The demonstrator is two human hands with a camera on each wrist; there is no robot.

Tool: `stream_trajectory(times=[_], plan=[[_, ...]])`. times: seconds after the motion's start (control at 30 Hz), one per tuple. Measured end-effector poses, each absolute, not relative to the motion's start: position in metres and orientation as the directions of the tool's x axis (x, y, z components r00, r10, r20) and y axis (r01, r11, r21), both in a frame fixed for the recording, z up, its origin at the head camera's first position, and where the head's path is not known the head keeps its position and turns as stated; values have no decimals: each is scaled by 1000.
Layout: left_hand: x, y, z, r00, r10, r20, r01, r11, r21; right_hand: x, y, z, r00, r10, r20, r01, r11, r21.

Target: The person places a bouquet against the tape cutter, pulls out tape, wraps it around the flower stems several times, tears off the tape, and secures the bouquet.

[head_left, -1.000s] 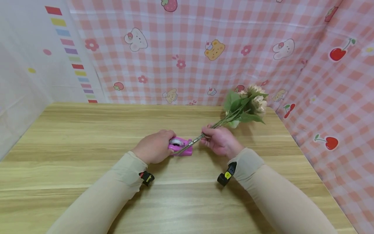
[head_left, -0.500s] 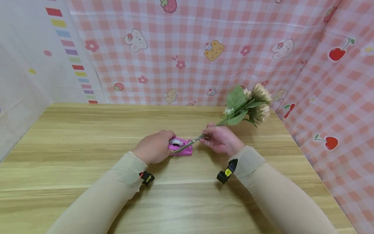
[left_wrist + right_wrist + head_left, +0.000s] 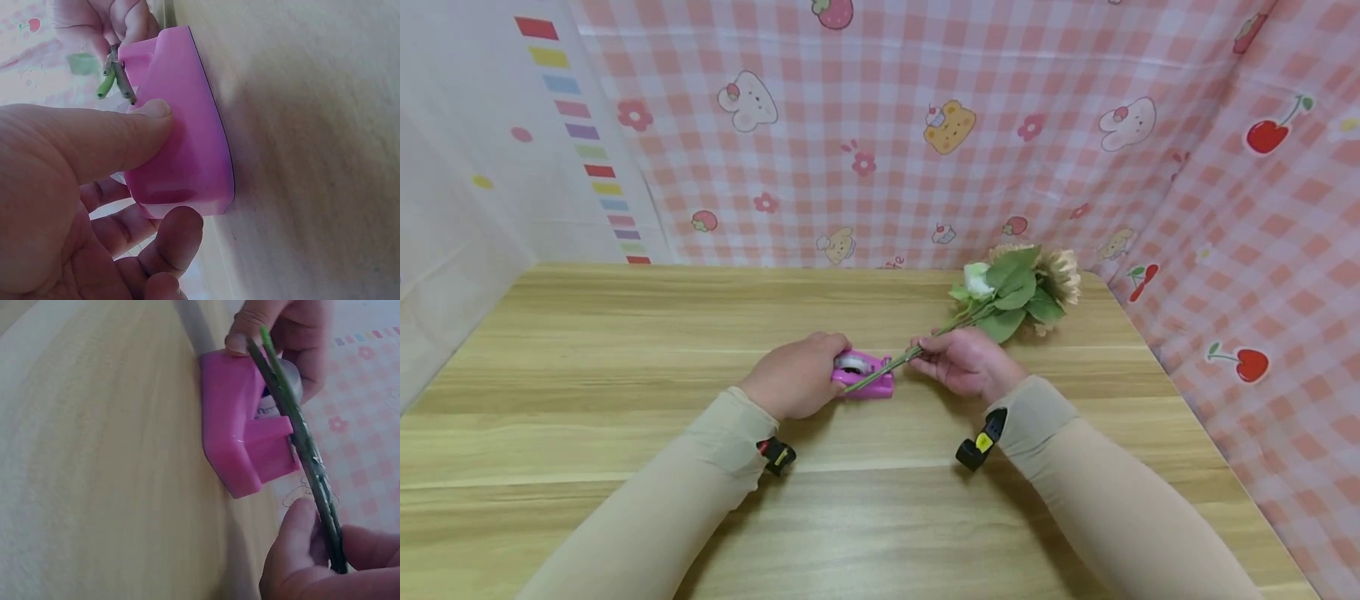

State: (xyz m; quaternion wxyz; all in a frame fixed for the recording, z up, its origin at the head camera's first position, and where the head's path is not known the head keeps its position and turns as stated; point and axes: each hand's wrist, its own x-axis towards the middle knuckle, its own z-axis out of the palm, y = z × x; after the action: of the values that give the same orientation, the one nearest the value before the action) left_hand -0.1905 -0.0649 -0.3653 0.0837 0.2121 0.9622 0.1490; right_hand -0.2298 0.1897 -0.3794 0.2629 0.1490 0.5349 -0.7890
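My left hand (image 3: 797, 375) grips a pink tape dispenser (image 3: 181, 137) that stands on the table, the thumb pressed on its near side. A roll of clear tape (image 3: 852, 364) sits in the dispenser. With thumb and fingers my right hand (image 3: 966, 360) pinches the stems of a bunch of flowers (image 3: 1015, 287). The bunch has pale blooms and green leaves, which point to the back right. Its stems (image 3: 300, 434) slant across the front of the dispenser, their cut ends near my left thumb. In the right wrist view a shiny wrap of clear tape shows around the stems.
The wooden table (image 3: 625, 350) reaches back to a pink checked cloth (image 3: 880, 125) with cartoon prints. A similar cloth hangs along the right side. Each wrist carries a small black camera (image 3: 777, 457).
The flower bunch has turned about its stems and its head has dipped, so the white bloom now faces me. My left hand and the dispenser have stayed in place.
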Motion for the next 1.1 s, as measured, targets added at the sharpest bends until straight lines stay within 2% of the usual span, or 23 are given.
stream_trajectory(times=[0.23, 0.47, 0.57, 0.8, 1.1], plan=[[-190, -65, -366, -896, 433, -100, 382, 865, 325, -227, 184, -382, -799, -194, -569, 598, -160, -786], [-190, -65, -367, -896, 433, -95, 384, 865, 322, -216, 177, -380, -763, -196, -617, 633, -32, -773], [-191, -65, -367, -897, 432, -96, 383, 866, 322, -212, 170, -380, -777, -197, -597, 607, 14, -794], [-190, -64, -367, -899, 426, -104, 372, 866, 334, -214, 162, -378, -819, -150, -554, 564, -29, -825], [-190, -64, -366, -901, 421, -106, 367, 868, 335, -215, 162, -376, -829, -222, -513, 539, -71, -839]])
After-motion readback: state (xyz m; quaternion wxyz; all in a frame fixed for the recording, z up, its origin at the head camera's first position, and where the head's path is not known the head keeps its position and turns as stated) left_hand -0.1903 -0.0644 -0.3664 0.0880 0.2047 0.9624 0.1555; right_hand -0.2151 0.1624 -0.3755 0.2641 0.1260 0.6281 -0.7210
